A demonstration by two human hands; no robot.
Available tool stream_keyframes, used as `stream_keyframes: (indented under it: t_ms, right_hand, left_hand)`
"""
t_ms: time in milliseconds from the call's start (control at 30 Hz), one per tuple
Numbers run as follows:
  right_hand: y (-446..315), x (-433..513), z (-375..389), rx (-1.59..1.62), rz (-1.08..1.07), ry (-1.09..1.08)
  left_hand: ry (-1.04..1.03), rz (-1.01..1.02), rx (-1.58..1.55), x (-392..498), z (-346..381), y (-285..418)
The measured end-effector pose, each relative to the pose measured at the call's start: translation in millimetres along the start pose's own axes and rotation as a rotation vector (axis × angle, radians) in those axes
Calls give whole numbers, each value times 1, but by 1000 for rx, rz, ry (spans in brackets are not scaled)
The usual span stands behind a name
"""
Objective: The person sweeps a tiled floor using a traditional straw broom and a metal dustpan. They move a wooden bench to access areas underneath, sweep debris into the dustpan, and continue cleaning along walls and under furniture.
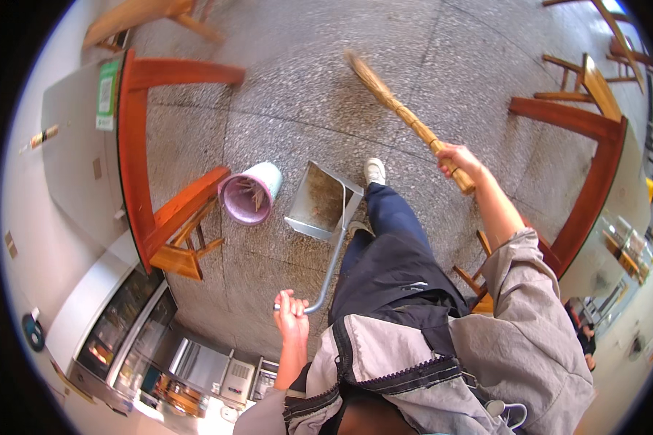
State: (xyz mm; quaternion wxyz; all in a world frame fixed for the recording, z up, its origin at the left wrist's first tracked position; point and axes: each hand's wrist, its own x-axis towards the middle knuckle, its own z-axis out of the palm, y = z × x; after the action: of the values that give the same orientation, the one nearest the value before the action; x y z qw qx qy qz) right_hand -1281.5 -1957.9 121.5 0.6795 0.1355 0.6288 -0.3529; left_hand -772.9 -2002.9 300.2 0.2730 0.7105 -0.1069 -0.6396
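My right hand [457, 161] grips the bound handle of a straw broom [408, 117], whose bristles point up and left over the speckled floor. Whether the bristles touch the floor I cannot tell. My left hand [292, 312] is closed around the end of the bent metal handle of a dustpan [318, 198]. The metal pan rests on the floor beside my feet, with brown dirt or stains on its inside. Just left of it a purple-rimmed bin [253, 196] leans or lies with its mouth towards me, thin debris inside.
Red-brown wooden table frames stand at left [136, 157] and right [593, 201], with wooden stools [188, 253] by them. More stools [604, 89] are at the upper right. A glass-fronted cabinet [119, 331] and kitchen equipment lie at the lower left. Another person [587, 337] is at the far right.
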Motion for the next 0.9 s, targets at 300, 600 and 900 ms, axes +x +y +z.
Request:
stream_keyframes:
  t_ms: [300,600,900]
  right_hand:
    - [202,-145,-6,104,52,201]
    - [361,-122,45,1268,354,383]
    - [270,42,36,1403,107,311]
  left_hand:
    - [-251,74,222,69,132,84]
    - [-448,226,538,158,241,123]
    - [-478,281,654,226,309,146]
